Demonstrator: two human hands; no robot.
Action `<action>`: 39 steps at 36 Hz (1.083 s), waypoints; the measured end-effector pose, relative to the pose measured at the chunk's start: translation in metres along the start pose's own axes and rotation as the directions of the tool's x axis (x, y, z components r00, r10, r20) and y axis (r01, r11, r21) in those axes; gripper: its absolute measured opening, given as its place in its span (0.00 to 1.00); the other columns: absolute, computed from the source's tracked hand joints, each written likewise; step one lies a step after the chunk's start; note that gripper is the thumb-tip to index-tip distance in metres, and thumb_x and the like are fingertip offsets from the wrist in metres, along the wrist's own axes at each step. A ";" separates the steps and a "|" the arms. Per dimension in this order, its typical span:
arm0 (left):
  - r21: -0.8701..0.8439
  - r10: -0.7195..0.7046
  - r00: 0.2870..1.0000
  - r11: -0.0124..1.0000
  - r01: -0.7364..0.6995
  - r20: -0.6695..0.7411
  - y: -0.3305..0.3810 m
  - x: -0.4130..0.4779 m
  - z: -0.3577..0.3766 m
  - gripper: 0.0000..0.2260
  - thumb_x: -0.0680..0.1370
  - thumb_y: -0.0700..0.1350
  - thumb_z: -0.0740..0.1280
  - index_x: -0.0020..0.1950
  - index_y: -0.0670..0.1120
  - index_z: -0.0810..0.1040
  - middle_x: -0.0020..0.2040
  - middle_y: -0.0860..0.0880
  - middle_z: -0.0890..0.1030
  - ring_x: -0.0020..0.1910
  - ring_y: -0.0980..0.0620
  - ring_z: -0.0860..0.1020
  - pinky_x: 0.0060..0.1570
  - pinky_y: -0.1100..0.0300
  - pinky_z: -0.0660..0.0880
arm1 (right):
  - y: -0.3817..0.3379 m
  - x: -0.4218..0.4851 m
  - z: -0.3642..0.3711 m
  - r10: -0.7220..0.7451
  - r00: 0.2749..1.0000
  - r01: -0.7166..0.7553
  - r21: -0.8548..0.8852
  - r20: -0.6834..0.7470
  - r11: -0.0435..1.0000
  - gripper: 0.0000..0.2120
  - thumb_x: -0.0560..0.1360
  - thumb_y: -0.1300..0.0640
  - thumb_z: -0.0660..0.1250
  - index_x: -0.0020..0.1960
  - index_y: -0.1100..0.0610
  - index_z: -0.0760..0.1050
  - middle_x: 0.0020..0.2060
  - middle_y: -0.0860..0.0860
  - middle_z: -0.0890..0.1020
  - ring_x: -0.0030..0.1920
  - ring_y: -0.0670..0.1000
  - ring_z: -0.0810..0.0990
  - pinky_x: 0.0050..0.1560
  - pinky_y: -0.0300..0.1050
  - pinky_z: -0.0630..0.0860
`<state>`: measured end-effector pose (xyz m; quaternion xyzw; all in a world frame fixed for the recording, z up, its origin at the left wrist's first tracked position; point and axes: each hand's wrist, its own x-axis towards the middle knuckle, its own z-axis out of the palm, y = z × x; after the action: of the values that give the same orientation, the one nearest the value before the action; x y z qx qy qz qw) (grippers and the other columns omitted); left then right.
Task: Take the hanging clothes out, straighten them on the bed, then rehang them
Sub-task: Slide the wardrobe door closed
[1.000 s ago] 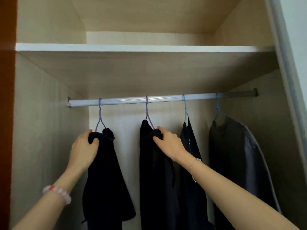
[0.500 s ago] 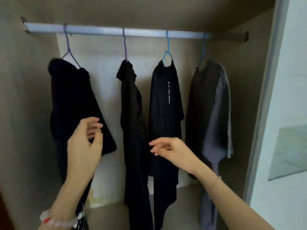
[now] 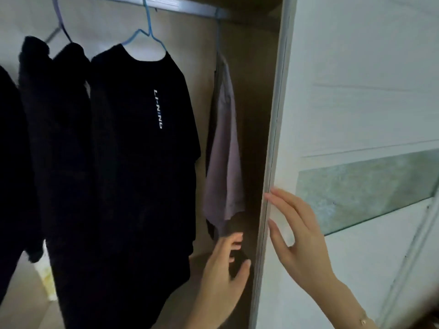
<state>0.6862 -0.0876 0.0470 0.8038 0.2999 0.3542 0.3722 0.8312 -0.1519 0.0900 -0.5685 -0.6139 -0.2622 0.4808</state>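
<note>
Clothes (image 3: pixel 114 198) hung in a row from the rail (image 3: pixel 185 9) inside the wardrobe (image 3: pixel 251 96). A black T-shirt (image 3: pixel 133 143) with white lettering was on a blue hanger (image 3: pixel 145 39). Left of it a dark top (image 3: pixel 54 110) hung on a purple hanger (image 3: pixel 60 24), and to the far right, beside the wardrobe's side wall, was a grey shirt (image 3: pixel 225 162). A pale object (image 3: pixel 47 276) stood on the wardrobe floor at the left. The left hand (image 3: pixel 223 269) reached under the grey shirt's hem with fingers loosely spread, gripping nothing; whether it touched the cloth could not be told. The right hand (image 3: pixel 299 233) lay with straight, spread fingers against the edge of the white sliding door (image 3: pixel 356 91), which carried a glass panel (image 3: pixel 368 186).
</note>
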 end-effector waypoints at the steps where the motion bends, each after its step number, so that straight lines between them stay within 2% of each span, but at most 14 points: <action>1: -0.003 -0.001 1.000 1.000 0.001 -0.002 0.006 0.008 0.012 0.22 0.76 0.50 0.65 0.67 0.62 0.61 0.66 0.62 0.68 0.65 0.66 0.68 0.67 0.61 0.69 | 0.006 0.001 -0.003 -0.047 0.998 0.046 -0.024 -0.038 0.999 0.21 0.76 0.59 0.62 0.69 0.56 0.71 0.66 0.48 0.73 0.69 0.42 0.68 0.73 0.34 0.62; 4: -0.047 0.005 1.000 0.999 -0.006 -0.017 0.020 0.028 0.037 0.29 0.71 0.65 0.63 0.68 0.66 0.54 0.67 0.68 0.62 0.65 0.71 0.63 0.69 0.65 0.64 | 0.024 0.007 -0.009 -0.035 0.998 0.032 -0.048 -0.058 0.998 0.26 0.77 0.56 0.61 0.73 0.58 0.63 0.72 0.50 0.67 0.75 0.45 0.62 0.76 0.37 0.58; 5: -0.109 0.005 1.000 0.994 -0.007 -0.013 0.023 0.033 0.043 0.30 0.70 0.64 0.65 0.68 0.67 0.54 0.67 0.70 0.63 0.65 0.72 0.64 0.67 0.66 0.65 | 0.031 0.009 -0.010 0.002 0.999 -0.005 -0.059 -0.039 0.998 0.28 0.77 0.54 0.60 0.75 0.58 0.60 0.75 0.49 0.64 0.77 0.45 0.58 0.77 0.36 0.55; 7: -0.255 -0.023 0.999 0.967 0.016 -0.025 0.022 0.044 0.053 0.31 0.71 0.52 0.71 0.69 0.63 0.59 0.65 0.68 0.69 0.63 0.70 0.69 0.64 0.67 0.68 | 0.044 0.011 -0.008 0.086 0.996 -0.085 -0.062 0.019 0.994 0.31 0.79 0.48 0.57 0.78 0.56 0.53 0.78 0.46 0.54 0.78 0.44 0.53 0.77 0.33 0.50; 10: -0.373 -0.102 0.992 0.925 0.069 -0.069 0.017 0.058 0.062 0.25 0.71 0.42 0.74 0.62 0.58 0.70 0.56 0.62 0.80 0.55 0.67 0.78 0.56 0.66 0.75 | 0.059 0.009 0.000 0.120 0.988 -0.118 -0.033 0.099 0.993 0.32 0.81 0.41 0.50 0.80 0.52 0.45 0.79 0.43 0.45 0.79 0.44 0.48 0.76 0.32 0.49; 13: -0.384 -0.146 0.987 0.917 0.110 -0.067 0.010 0.063 0.068 0.21 0.69 0.44 0.75 0.58 0.58 0.74 0.52 0.61 0.83 0.52 0.64 0.80 0.52 0.64 0.77 | 0.064 0.007 0.007 0.072 0.992 -0.070 -0.026 0.101 0.997 0.31 0.81 0.40 0.46 0.79 0.47 0.38 0.79 0.42 0.42 0.79 0.45 0.46 0.76 0.47 0.53; 16: -0.396 -0.140 0.988 0.913 0.101 -0.071 0.008 0.062 0.071 0.21 0.69 0.42 0.75 0.57 0.57 0.74 0.51 0.64 0.82 0.50 0.65 0.80 0.49 0.67 0.76 | 0.063 0.006 0.008 0.078 0.991 -0.079 0.007 0.105 0.997 0.30 0.81 0.39 0.44 0.78 0.43 0.35 0.78 0.39 0.40 0.79 0.44 0.43 0.75 0.51 0.53; 19: -0.419 -0.139 0.988 0.903 0.097 -0.072 0.009 0.063 0.071 0.23 0.68 0.42 0.76 0.58 0.56 0.73 0.51 0.59 0.83 0.51 0.65 0.80 0.47 0.70 0.76 | 0.062 0.006 0.009 0.094 0.988 -0.098 0.027 0.121 0.995 0.30 0.80 0.38 0.43 0.77 0.39 0.32 0.78 0.37 0.39 0.79 0.42 0.40 0.77 0.57 0.57; 21: -0.428 -0.146 0.987 0.898 0.106 -0.062 0.009 0.063 0.071 0.23 0.68 0.43 0.76 0.59 0.57 0.73 0.53 0.58 0.82 0.52 0.63 0.80 0.48 0.68 0.77 | 0.060 0.006 0.009 0.107 0.984 -0.115 0.046 0.140 0.992 0.29 0.79 0.36 0.42 0.75 0.35 0.30 0.76 0.34 0.37 0.78 0.40 0.38 0.77 0.57 0.55; 24: -0.420 -0.159 0.985 0.900 0.119 -0.061 0.006 0.061 0.069 0.22 0.67 0.44 0.77 0.57 0.58 0.74 0.53 0.57 0.82 0.53 0.60 0.80 0.51 0.62 0.78 | 0.056 0.005 0.010 0.105 0.979 -0.117 0.059 0.177 0.991 0.30 0.79 0.36 0.44 0.71 0.31 0.27 0.74 0.30 0.34 0.76 0.37 0.35 0.77 0.51 0.47; 27: -0.435 -0.148 0.985 0.896 0.094 -0.092 0.003 0.056 0.061 0.22 0.67 0.41 0.77 0.56 0.57 0.75 0.51 0.59 0.83 0.51 0.61 0.81 0.47 0.66 0.77 | 0.047 0.005 0.013 0.094 0.977 -0.108 0.064 0.190 0.992 0.33 0.79 0.42 0.47 0.70 0.30 0.25 0.74 0.30 0.33 0.76 0.37 0.35 0.79 0.43 0.40; 30: -0.434 -0.138 0.982 0.898 0.068 -0.132 0.001 0.048 0.050 0.22 0.67 0.41 0.76 0.58 0.56 0.75 0.51 0.61 0.83 0.50 0.63 0.81 0.45 0.69 0.77 | 0.036 0.005 0.018 0.059 0.979 -0.070 0.045 0.198 0.997 0.33 0.79 0.43 0.48 0.73 0.34 0.27 0.76 0.33 0.35 0.77 0.40 0.36 0.77 0.39 0.37; 34: -0.424 -0.158 0.964 0.904 0.055 -0.212 -0.004 0.033 0.032 0.22 0.68 0.42 0.75 0.59 0.57 0.75 0.52 0.59 0.83 0.52 0.60 0.81 0.48 0.66 0.77 | 0.018 0.003 0.027 -0.031 0.981 0.031 0.002 0.192 1.000 0.33 0.81 0.47 0.50 0.77 0.43 0.32 0.78 0.39 0.39 0.79 0.45 0.41 0.78 0.41 0.40; 39: -0.415 -0.209 0.912 0.909 0.048 -0.353 -0.009 0.008 -0.001 0.26 0.63 0.50 0.77 0.59 0.55 0.76 0.53 0.57 0.83 0.52 0.59 0.81 0.52 0.60 0.78 | -0.015 -0.002 0.051 -0.123 0.970 0.126 -0.004 0.208 0.992 0.31 0.82 0.49 0.51 0.79 0.50 0.39 0.79 0.49 0.49 0.80 0.51 0.46 0.79 0.47 0.44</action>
<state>0.6880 -0.0764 0.0428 0.6027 0.3430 0.5342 0.4834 0.8015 -0.1120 0.0709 -0.5572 -0.6929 -0.2363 0.3919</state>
